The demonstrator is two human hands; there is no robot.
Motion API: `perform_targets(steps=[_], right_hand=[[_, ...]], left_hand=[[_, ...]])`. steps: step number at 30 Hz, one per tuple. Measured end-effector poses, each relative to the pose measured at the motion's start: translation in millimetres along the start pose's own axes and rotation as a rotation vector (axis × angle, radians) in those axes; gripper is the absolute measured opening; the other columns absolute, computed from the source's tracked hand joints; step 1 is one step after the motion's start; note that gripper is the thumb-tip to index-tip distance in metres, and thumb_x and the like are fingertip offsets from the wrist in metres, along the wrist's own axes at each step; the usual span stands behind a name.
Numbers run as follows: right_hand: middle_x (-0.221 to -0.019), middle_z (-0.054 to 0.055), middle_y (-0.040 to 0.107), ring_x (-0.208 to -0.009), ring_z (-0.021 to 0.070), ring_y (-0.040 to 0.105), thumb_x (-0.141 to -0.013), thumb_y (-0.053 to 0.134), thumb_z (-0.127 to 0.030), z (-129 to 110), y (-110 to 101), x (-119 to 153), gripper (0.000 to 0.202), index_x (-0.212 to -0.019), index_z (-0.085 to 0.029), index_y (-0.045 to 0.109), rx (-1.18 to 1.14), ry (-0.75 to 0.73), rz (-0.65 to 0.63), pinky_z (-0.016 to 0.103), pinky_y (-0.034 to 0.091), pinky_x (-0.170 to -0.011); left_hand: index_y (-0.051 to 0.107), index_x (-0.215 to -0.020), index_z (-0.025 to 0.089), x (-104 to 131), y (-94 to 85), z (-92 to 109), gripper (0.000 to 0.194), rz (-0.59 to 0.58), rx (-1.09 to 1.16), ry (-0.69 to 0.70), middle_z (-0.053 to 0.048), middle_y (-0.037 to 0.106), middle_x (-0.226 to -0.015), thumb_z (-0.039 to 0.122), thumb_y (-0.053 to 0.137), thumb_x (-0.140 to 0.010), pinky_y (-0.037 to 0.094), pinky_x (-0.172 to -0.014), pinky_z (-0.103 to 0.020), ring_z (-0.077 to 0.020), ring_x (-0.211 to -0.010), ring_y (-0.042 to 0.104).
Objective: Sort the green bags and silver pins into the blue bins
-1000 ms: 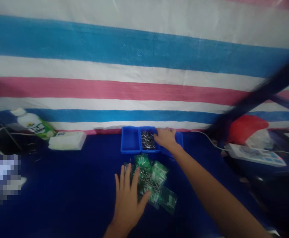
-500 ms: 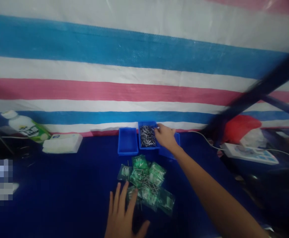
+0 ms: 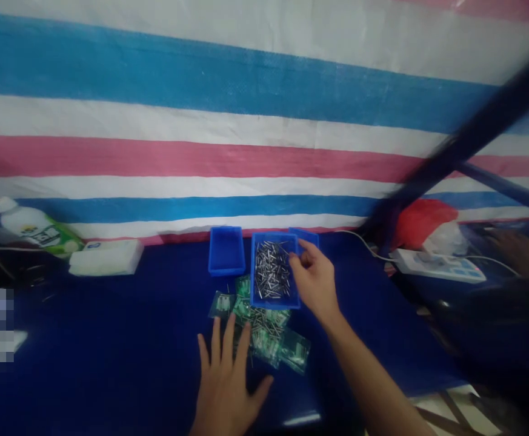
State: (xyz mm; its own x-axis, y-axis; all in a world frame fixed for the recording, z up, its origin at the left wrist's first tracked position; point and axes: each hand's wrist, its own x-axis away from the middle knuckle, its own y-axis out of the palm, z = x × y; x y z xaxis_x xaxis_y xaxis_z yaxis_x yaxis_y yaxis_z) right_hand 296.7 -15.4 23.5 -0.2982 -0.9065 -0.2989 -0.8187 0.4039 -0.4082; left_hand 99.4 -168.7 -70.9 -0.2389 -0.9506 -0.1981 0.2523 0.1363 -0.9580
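My right hand (image 3: 316, 278) grips the right rim of a blue plastic bin (image 3: 275, 304), thumb inside the edge. Many thin metal pins (image 3: 271, 269), like nails or rivets, fill the bin; their exact kind is too small to tell. It hangs over the far part of a pile of small clear-and-green plastic packets (image 3: 297, 351), hiding some of them. Loose metal pins (image 3: 268, 322) lie among the packets. My left hand (image 3: 228, 381) is spread open, palm down, at the near left side of the pile, its fingertips close to the packets.
Behind the pile stand a second blue bin (image 3: 226, 251) and, partly hidden, a third blue bin (image 3: 310, 237). At left are a tissue pack (image 3: 105, 257) and a tilted bottle (image 3: 37, 230). At right are a power strip (image 3: 441, 266), a red bag (image 3: 425, 224) and another person's hand (image 3: 521, 248).
My right hand has lifted the pin-filled bin and brought it nearer, from the row at the back to above the packets. My left hand stays spread beside the pile. The view has shifted slightly.
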Motion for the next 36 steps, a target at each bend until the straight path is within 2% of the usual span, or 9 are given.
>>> perform_targets(steps=[4, 8, 11, 14, 16, 20, 23, 30, 36], right_hand=[[-0.059, -0.007, 0.038, -0.055, 0.0132, 0.042, -0.083, 0.062, -0.036, 8.7, 11.3, 35.2, 0.041, -0.113, -0.009, 0.07, -0.108, 0.077, 0.177, 0.028, 0.04, -0.058], [-0.057, -0.008, 0.038, -0.054, 0.0126, 0.042, -0.083, 0.066, -0.036, 10.7, 18.6, 55.2, 0.039, -0.112, -0.011, 0.073, -0.173, 0.103, 0.311, 0.028, 0.042, -0.059], [-0.058, -0.007, 0.042, -0.058, 0.0135, 0.047, -0.083, 0.069, -0.034, 9.6, 22.7, 63.6, 0.035, -0.111, -0.014, 0.074, -0.179, 0.096, 0.423, 0.029, 0.045, -0.062], [-0.072, -0.002, 0.051, -0.069, 0.0151, 0.054, -0.081, 0.07, -0.028, 7.7, 27.5, 70.2, 0.029, -0.108, -0.017, 0.074, -0.146, 0.023, 0.493, 0.031, 0.05, -0.069], [-0.091, 0.003, 0.057, -0.081, 0.0173, 0.06, -0.08, 0.07, -0.025, 6.8, 30.8, 74.4, 0.027, -0.106, -0.019, 0.073, -0.148, -0.01, 0.516, 0.032, 0.053, -0.072], [-0.117, 0.009, 0.052, -0.1, 0.0214, 0.061, -0.078, 0.072, -0.022, 7.8, 37.1, 82.4, 0.026, -0.104, -0.019, 0.068, -0.21, -0.061, 0.583, 0.034, 0.055, -0.074], [-0.122, 0.01, 0.05, -0.109, 0.0238, 0.059, -0.078, 0.072, -0.021, 10.7, 40.6, 87.2, 0.028, -0.105, -0.019, 0.065, -0.201, -0.11, 0.612, 0.036, 0.055, -0.078], [-0.127, 0.011, 0.047, -0.112, 0.0266, 0.058, -0.077, 0.07, -0.017, 16.9, 44.3, 91.6, 0.033, -0.108, -0.021, 0.06, -0.156, -0.247, 0.606, 0.046, 0.055, -0.085], [-0.126, 0.011, 0.048, -0.099, 0.0231, 0.061, -0.076, 0.071, -0.015, 16.5, 45.4, 92.3, 0.033, -0.106, -0.021, 0.06, -0.107, -0.356, 0.619, 0.051, 0.054, -0.086]], left_hand=[[0.021, -0.16, 0.018, -4.6, -0.7, 4.8, 0.089, 0.036, 0.002, -0.058, -0.015, 0.02, -0.165, 0.056, 0.059, -0.088, 0.023, -0.113, -0.075, -0.0451, -0.151, 0.016], [0.021, -0.159, 0.015, -14.2, -4.5, 6.9, 0.092, 0.069, 0.002, -0.046, -0.017, 0.021, -0.165, 0.058, 0.06, -0.088, 0.023, -0.113, -0.074, -0.0456, -0.151, 0.015], [0.023, -0.159, 0.012, -24.2, -5.0, 7.0, 0.096, 0.089, -0.016, -0.016, -0.019, 0.021, -0.164, 0.063, 0.059, -0.086, 0.021, -0.114, -0.073, -0.0456, -0.151, 0.016], [0.021, -0.158, 0.009, -31.7, -1.3, 5.3, 0.104, 0.099, -0.029, -0.005, -0.022, 0.023, -0.163, 0.069, 0.06, -0.083, 0.022, -0.114, -0.073, -0.0455, -0.15, 0.019], [0.02, -0.158, 0.007, -33.8, 2.4, 3.9, 0.109, 0.098, -0.034, -0.008, -0.023, 0.025, -0.162, 0.071, 0.061, -0.081, 0.024, -0.114, -0.073, -0.0452, -0.15, 0.019], [0.02, -0.158, 0.005, -33.3, 7.5, 2.5, 0.111, 0.085, -0.024, -0.018, -0.023, 0.026, -0.162, 0.074, 0.059, -0.08, 0.022, -0.115, -0.072, -0.0443, -0.15, 0.019], [0.021, -0.157, 0.005, -32.9, 8.2, 3.0, 0.109, 0.079, -0.015, -0.018, -0.023, 0.026, -0.162, 0.075, 0.055, -0.082, 0.021, -0.116, -0.071, -0.0441, -0.15, 0.018], [0.022, -0.157, 0.005, -35.4, 7.1, 3.6, 0.105, 0.062, -0.024, -0.027, -0.023, 0.027, -0.162, 0.074, 0.053, -0.084, 0.021, -0.116, -0.071, -0.0437, -0.15, 0.018], [0.022, -0.157, 0.004, -35.6, 6.6, 4.3, 0.106, 0.054, -0.027, -0.017, -0.024, 0.027, -0.161, 0.074, 0.054, -0.083, 0.022, -0.115, -0.072, -0.0442, -0.15, 0.019]])
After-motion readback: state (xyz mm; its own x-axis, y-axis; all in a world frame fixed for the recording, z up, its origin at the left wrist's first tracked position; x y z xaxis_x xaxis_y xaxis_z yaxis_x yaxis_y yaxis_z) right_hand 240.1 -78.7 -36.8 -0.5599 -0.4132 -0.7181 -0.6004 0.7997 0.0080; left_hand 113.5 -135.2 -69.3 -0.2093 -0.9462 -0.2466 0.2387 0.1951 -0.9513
